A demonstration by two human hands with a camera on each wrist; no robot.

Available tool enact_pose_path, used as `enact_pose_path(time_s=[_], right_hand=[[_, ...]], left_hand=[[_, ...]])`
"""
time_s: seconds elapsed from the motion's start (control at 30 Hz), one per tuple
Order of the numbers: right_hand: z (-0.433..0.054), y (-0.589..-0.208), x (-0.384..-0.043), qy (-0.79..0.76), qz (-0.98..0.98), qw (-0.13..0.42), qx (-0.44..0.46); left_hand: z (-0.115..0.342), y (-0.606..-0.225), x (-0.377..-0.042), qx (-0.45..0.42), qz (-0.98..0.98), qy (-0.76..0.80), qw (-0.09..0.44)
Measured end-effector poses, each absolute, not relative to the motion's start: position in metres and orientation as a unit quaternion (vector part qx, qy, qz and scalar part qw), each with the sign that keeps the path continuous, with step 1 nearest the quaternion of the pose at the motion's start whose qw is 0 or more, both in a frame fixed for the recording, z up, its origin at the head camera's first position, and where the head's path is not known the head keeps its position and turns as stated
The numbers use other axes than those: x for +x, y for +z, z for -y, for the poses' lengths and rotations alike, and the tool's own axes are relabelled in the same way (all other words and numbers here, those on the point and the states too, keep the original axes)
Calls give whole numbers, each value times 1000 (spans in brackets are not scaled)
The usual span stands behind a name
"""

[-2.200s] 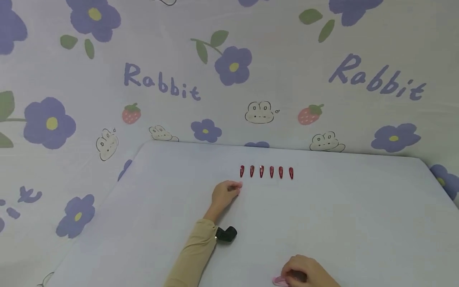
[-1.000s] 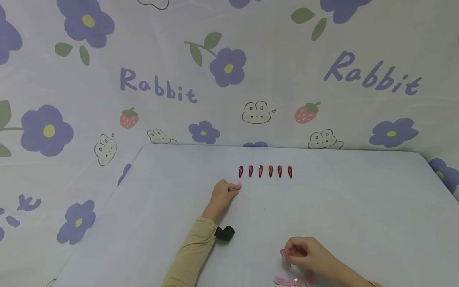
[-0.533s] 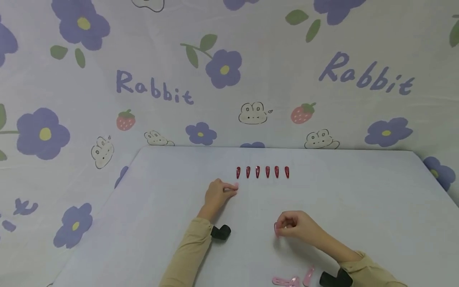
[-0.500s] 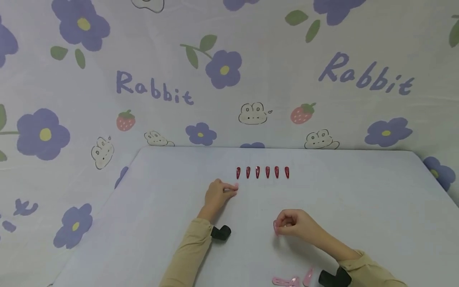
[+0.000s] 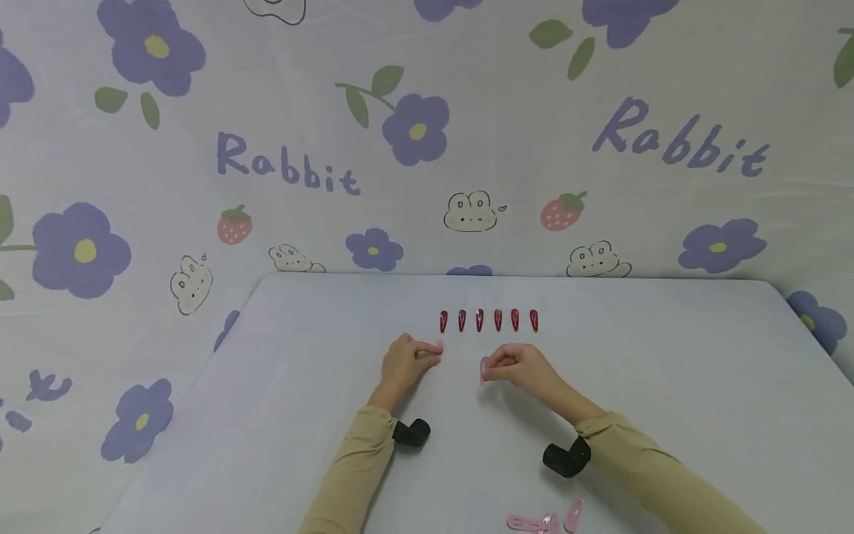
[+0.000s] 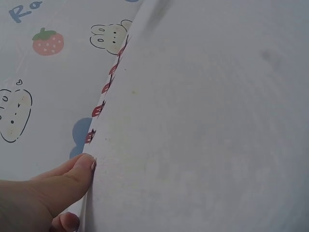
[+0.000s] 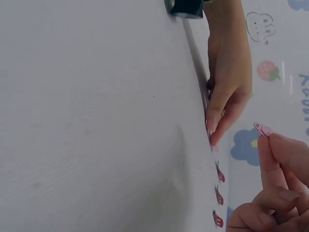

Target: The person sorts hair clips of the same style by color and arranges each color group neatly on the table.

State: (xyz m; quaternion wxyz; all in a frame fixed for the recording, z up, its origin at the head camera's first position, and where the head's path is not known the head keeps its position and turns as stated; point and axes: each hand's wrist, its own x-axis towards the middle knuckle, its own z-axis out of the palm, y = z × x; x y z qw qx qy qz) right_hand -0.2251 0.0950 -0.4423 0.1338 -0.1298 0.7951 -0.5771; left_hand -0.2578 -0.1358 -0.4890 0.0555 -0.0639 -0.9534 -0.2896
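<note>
Several dark red snap hair clips [image 5: 497, 320] lie in a row near the table's back edge. Just below the leftmost one, my left hand [image 5: 405, 365] pinches a small pink hair clip [image 5: 440, 345] at the tabletop, its fingers covering most of it. My right hand [image 5: 527, 367] holds another pink hair clip [image 5: 485, 369] upright between thumb and index finger, above the table and to the right of the left hand. In the right wrist view this pink clip [image 7: 263, 129] sticks out past the fingertips.
More pink hair clips [image 5: 534, 523] lie at the table's front, a separate one [image 5: 574, 514] beside them. Black wrist cameras [image 5: 567, 457] sit on both wrists. A flower-and-rabbit printed cloth [image 5: 427, 193] hangs behind the white table [image 5: 667, 386].
My right hand has picked up a pink clip from the front pile and carried it forward and left towards the red row. The left hand stays below the leftmost red clip.
</note>
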Motion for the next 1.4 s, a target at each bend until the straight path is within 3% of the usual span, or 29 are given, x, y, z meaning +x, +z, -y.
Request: enact_pose_path(time_s=[0.67,1.4], right_hand=[[-60,-469,-277,-542,-831,85,-89],[-49,-477,-271,-493,-865,27,-88]], left_hand=[[138,-487,-259,-75,954,-284,55],[139,-486,-259,-66,950,-303,32]])
